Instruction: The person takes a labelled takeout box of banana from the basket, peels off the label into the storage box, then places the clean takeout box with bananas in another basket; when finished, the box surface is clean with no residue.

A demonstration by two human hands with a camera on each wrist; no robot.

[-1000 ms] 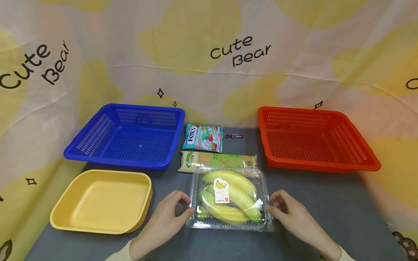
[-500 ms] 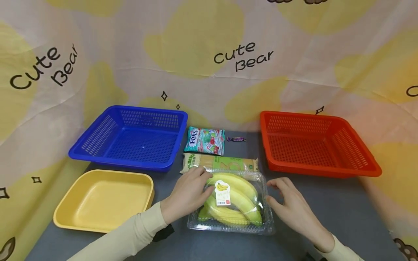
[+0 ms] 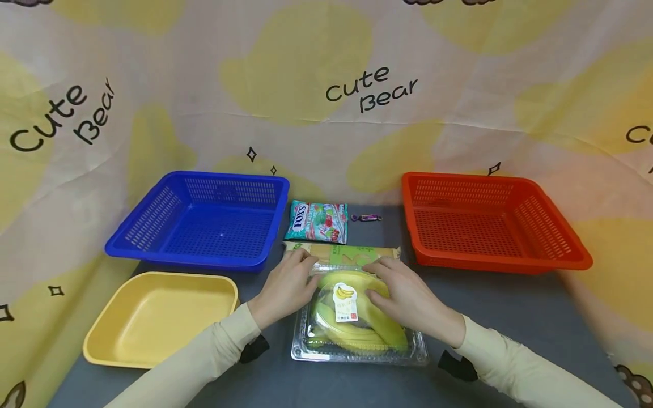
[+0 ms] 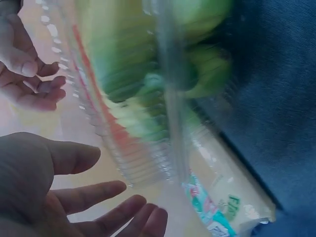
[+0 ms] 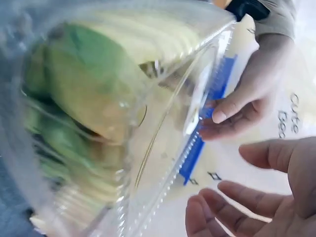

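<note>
A clear plastic clamshell box [image 3: 357, 357] of yellow-green bananas [image 3: 352, 334], with a white banana label on its lid, sits at the front middle of the table. Over its back left corner is my left hand [image 3: 283, 288], fingers spread and relaxed. My right hand [image 3: 410, 294] hovers above the lid's right side, its fingers towards the box's back edge. In the left wrist view the left fingers [image 4: 91, 197] are loosely extended beside the box wall; the right wrist view has the right fingers [image 5: 252, 197] likewise loose. Neither hand grips anything.
Behind the box lies a packet of pasta [image 3: 342, 254], partly covered. Beyond it are a FOX'S candy bag [image 3: 320, 222] and a small purple-wrapped candy [image 3: 367, 217]. A blue basket [image 3: 183, 260] and yellow tray [image 3: 158, 317] stand left, a red basket [image 3: 502, 263] right.
My left hand has gone from the box's left side to its back left corner. My right hand has left the right side and moved inward and back over the lid. The box stays put.
</note>
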